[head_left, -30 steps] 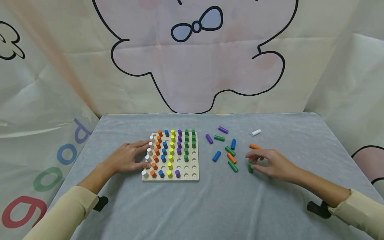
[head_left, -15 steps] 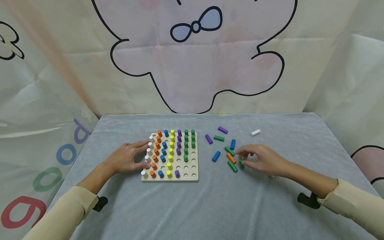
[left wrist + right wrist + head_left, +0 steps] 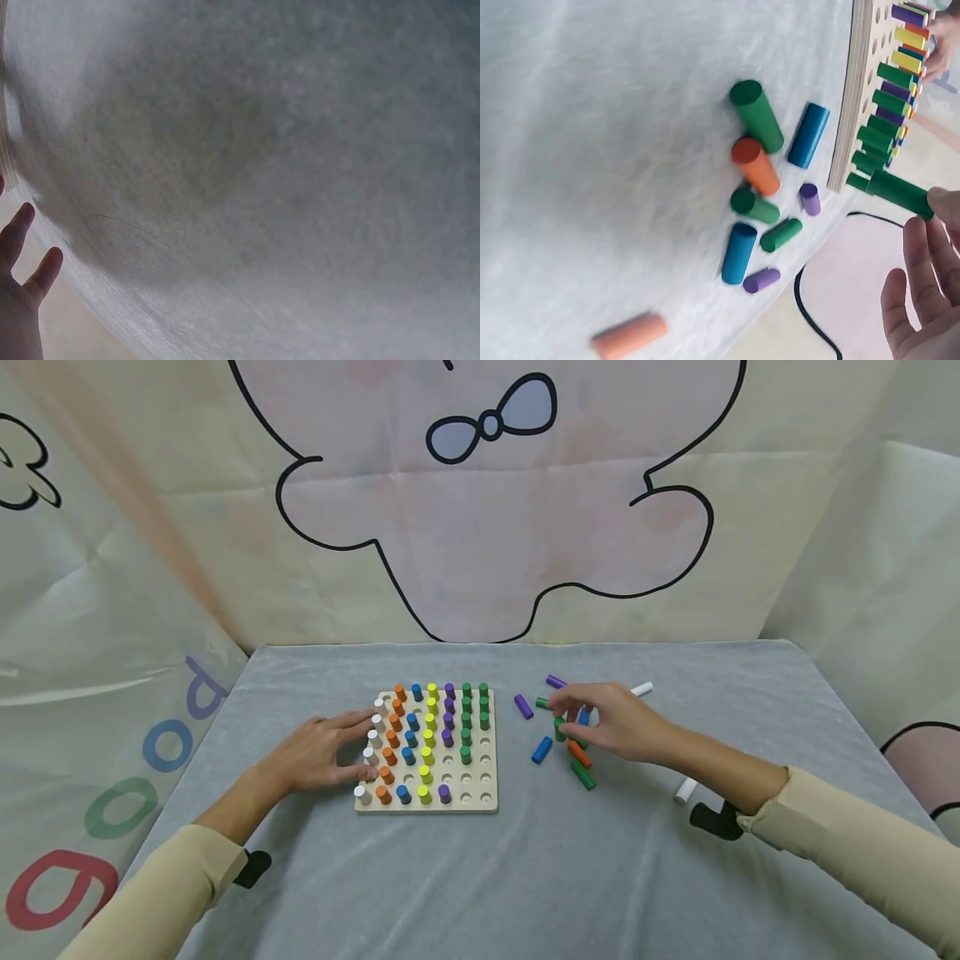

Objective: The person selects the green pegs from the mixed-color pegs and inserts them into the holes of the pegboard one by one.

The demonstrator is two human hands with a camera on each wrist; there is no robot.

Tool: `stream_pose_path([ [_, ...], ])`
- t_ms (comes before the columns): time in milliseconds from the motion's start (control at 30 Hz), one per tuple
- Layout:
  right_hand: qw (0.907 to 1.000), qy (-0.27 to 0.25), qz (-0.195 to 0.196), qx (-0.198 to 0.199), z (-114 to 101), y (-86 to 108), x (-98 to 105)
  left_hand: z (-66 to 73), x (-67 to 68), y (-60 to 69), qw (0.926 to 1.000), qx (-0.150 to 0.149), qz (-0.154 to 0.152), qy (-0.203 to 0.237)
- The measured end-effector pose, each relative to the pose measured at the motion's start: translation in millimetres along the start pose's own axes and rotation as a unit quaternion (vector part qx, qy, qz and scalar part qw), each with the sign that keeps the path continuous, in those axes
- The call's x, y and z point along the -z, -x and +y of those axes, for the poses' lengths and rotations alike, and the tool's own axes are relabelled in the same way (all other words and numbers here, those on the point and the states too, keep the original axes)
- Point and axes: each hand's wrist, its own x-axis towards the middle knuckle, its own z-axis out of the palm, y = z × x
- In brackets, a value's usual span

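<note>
A wooden pegboard (image 3: pixel 476 809) lies on the table with columns of white, orange, blue, yellow, purple and green pegs standing in it. At its left edge rests my left hand (image 3: pixel 317 757), thumb and fingers spread against the side by the white pegs. My right hand (image 3: pixel 622 724) pinches a green peg (image 3: pixel 900 193) between thumb and fingertips, above the loose pegs right of the board. The head view shows that peg roughly upright. Several holes at the board's front right hold no peg.
Loose pegs lie right of the board, among them a blue peg (image 3: pixel 542 750), an orange peg (image 3: pixel 579 753), a green peg (image 3: pixel 582 774) and a purple peg (image 3: pixel 523 707). A white peg (image 3: pixel 685 790) lies below the right forearm. Grey cloth (image 3: pixel 450 885) covers the table.
My right hand has moved left and toward the back of the table, carrying the green peg over the loose pegs. My left hand stays at the board's edge.
</note>
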Motion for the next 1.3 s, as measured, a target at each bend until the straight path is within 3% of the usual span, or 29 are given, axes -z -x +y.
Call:
stream_pose_path([
  [100,0.9999,-0.001,0.002,-0.013,-3,-9.6,-9,-0.7,-0.3,0.0,1.0,-0.002,0.0,0.0],
  [667,0.9979,-0.059,0.026,0.0,-4,-45.9,-49,-0.8,1.8,-3.2,1.0,0.001,-0.005,-0.004],
  [933,0.9976,-0.063,0.026,-0.012,-10,-56.2,-61,-1.1,2.8,-1.9,1.0,-0.003,-0.008,-0.003],
  [1300,0.997,-0.072,0.028,0.011,-13,-64.7,-77,-1.2,0.3,0.3,1.0,0.002,-0.007,0.0],
])
